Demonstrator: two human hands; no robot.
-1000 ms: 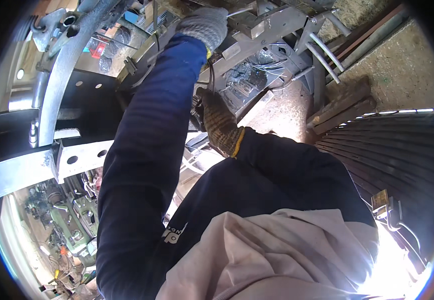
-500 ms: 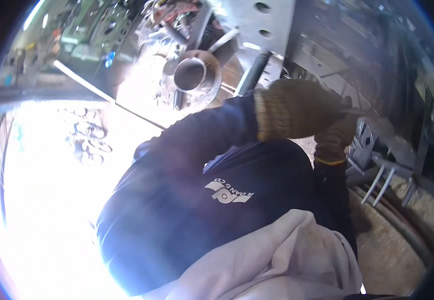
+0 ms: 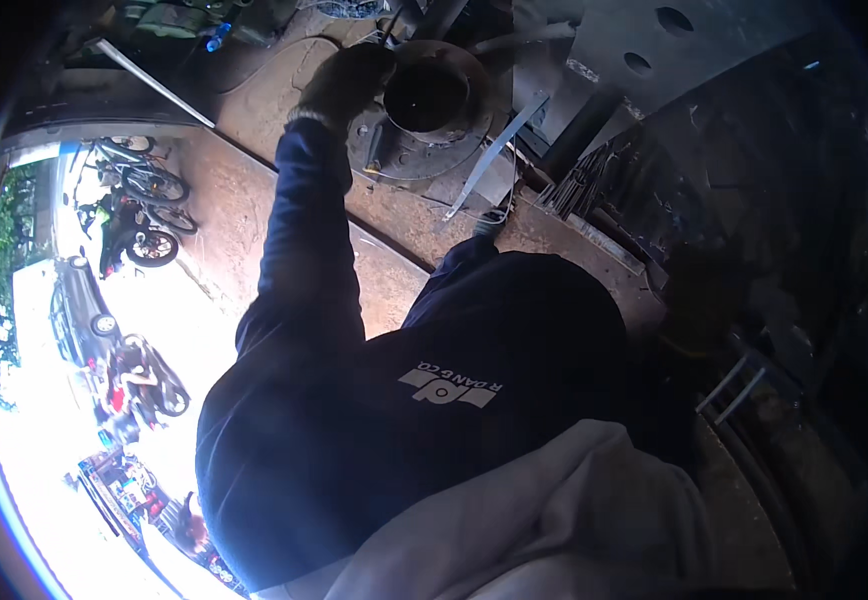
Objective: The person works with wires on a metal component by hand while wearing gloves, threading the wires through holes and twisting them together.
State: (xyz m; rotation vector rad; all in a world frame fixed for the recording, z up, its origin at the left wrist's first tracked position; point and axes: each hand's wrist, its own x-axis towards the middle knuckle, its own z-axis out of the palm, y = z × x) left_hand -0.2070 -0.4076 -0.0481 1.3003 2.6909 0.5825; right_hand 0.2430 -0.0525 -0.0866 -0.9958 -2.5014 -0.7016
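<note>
A short round pipe (image 3: pixel 427 98) stands upright on a flat round flange plate (image 3: pixel 409 155) at the upper middle. My gloved left hand (image 3: pixel 346 85) is stretched out at the pipe's left side, close to its rim. Its fingers are curled, and a thin dark rod rises just beyond them; what they grip is hard to make out in the shade. Off to the right, my gloved right hand (image 3: pixel 702 300) is a dim shape in deep shadow, with its fingers hidden. A light angled metal strip (image 3: pixel 499 155) lies at the pipe's right.
A grey plate with holes (image 3: pixel 654 45) stands at the upper right. Beside it are thin rods (image 3: pixel 594 180) in a bundle. A long bar (image 3: pixel 154 80) lies at the left. Bicycles (image 3: pixel 149 185) and a car (image 3: pixel 82 310) are outside in bright light.
My left hand has moved from beside my right hand, leftward and away from me, to the pipe. The view has shifted, and the picture has become much darker.
</note>
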